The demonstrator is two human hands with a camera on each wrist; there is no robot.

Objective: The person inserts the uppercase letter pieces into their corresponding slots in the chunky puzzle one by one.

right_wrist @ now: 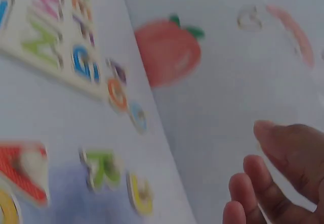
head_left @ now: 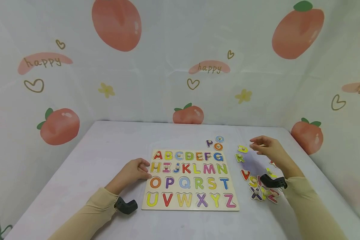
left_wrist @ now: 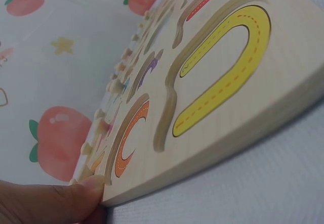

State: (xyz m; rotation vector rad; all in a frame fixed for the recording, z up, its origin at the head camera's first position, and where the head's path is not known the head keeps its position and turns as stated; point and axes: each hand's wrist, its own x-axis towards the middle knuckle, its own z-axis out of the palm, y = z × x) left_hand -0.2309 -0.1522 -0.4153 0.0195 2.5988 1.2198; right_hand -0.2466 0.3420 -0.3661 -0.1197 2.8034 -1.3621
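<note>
A wooden alphabet puzzle board (head_left: 192,206) lies flat, with knobbed letters in its top row and at the left of its second row. My left hand (head_left: 135,170) rests at the board's left edge; the thumb (left_wrist: 66,198) touches that edge in the left wrist view. My right hand (head_left: 265,146) hovers over the right side of the table, its thumb and fingers apart and nothing between them. Nearest to it lies a yellow letter U (head_left: 243,149), with a green letter R (head_left: 240,158) just in front. The right wrist view also shows the separated fingertips (right_wrist: 255,167).
Loose letters P (head_left: 209,143), O (head_left: 218,146) and Q (head_left: 219,139) lie behind the board's right corner. Right of the board, V (head_left: 245,174), S (head_left: 253,181), X (head_left: 256,193) and several other letters cluster, partly under the right forearm. A printed curtain (head_left: 156,83) hangs behind the table.
</note>
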